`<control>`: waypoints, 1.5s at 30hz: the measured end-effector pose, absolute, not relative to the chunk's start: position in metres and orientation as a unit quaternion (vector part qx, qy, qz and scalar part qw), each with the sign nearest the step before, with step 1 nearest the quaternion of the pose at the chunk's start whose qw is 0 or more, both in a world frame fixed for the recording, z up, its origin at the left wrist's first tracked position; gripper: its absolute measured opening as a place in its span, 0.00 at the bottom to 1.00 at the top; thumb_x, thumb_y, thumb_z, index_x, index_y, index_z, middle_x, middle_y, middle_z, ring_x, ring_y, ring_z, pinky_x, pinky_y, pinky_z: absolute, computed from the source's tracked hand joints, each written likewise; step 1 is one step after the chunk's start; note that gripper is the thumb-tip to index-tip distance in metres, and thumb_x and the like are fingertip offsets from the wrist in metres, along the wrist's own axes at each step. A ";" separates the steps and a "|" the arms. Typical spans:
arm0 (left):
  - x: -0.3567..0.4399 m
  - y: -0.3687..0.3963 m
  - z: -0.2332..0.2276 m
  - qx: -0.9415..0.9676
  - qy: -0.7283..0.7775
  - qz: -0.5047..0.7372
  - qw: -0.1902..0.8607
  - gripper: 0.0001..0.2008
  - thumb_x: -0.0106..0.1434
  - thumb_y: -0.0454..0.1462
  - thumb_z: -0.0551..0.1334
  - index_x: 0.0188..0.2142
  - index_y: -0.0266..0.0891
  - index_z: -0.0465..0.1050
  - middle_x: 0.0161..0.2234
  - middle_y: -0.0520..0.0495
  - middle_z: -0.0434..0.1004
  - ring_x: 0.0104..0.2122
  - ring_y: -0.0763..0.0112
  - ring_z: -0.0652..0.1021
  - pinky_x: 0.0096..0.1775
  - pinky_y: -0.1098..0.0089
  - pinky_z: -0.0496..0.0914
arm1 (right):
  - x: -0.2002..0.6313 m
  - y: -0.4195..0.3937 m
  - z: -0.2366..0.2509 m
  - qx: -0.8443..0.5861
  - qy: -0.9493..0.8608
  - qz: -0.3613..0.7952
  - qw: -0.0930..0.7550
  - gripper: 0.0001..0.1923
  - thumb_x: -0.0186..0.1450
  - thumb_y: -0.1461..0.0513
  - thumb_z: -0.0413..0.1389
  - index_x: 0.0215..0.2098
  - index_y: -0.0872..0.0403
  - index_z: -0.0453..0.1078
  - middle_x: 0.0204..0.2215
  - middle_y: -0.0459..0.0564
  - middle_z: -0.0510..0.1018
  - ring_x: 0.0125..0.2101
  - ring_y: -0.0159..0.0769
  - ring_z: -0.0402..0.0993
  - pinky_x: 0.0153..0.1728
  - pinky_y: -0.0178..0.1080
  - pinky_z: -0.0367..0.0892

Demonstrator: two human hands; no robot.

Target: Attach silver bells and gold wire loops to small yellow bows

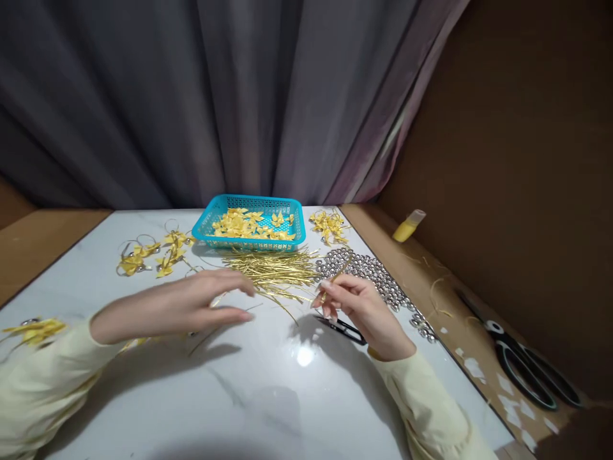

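Observation:
My right hand (361,306) is closed in a pinch on a thin gold strip (343,269), whose end sticks up past the fingertips. Below that hand lies a pair of black thread snips (347,329), partly covered by the fingers. My left hand (211,300) hovers over the table with thumb and fingers apart, holding nothing. Between and beyond the hands spreads a pile of gold twist-tie-like strips (272,268). Many small shiny silver beads or bells (366,275) lie just behind and right of my right hand.
A blue plastic basket (249,243) with yellow ribbon pieces (239,223) stands at the back. Yellow ribbon pieces with silver bits lie in clusters at left (136,259) and back right (329,227). Large scissors (524,367), paper scraps and a yellow bottle (407,227) are on the right.

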State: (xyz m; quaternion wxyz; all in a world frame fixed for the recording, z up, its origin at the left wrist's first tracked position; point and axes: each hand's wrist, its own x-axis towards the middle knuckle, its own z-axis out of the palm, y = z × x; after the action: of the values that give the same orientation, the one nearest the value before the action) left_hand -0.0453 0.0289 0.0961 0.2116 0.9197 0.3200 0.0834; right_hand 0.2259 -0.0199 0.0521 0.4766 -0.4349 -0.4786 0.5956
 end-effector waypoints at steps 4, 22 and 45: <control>0.008 0.018 0.084 0.901 0.286 0.134 0.297 0.22 0.63 0.47 0.56 0.53 0.41 0.62 0.52 0.43 0.68 0.50 0.64 0.70 0.50 0.65 0.64 | 0.222 -0.020 0.048 -0.423 -0.471 0.601 0.488 0.12 0.59 0.55 0.58 0.26 0.56 0.73 0.20 0.46 0.73 0.18 0.26 0.61 0.20 0.32 0.57; 0.044 0.014 0.080 0.767 0.317 0.129 0.542 0.10 0.64 0.38 0.54 0.32 0.35 0.71 0.17 0.58 0.62 0.19 0.80 0.64 0.24 0.77 0.58 | 0.214 -0.023 0.037 -0.463 -0.520 0.417 0.584 0.19 0.59 0.59 0.58 0.45 0.50 0.59 0.41 0.50 0.71 0.33 0.33 0.70 0.28 0.35 0.65; 0.040 0.014 0.075 0.760 0.348 0.114 0.537 0.13 0.63 0.38 0.53 0.27 0.34 0.70 0.15 0.58 0.60 0.17 0.80 0.63 0.21 0.78 0.56 | 0.217 -0.029 0.042 -0.431 -0.854 0.024 0.290 0.14 0.68 0.65 0.40 0.24 0.55 0.55 0.21 0.46 0.63 0.27 0.33 0.57 0.38 0.42 0.52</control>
State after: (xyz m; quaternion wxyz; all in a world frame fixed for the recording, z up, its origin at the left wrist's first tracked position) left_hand 0.0402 0.0138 0.0752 0.5368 0.7602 0.3478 0.1141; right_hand 0.2165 -0.0286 0.0420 0.2902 -0.4311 -0.8540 0.0237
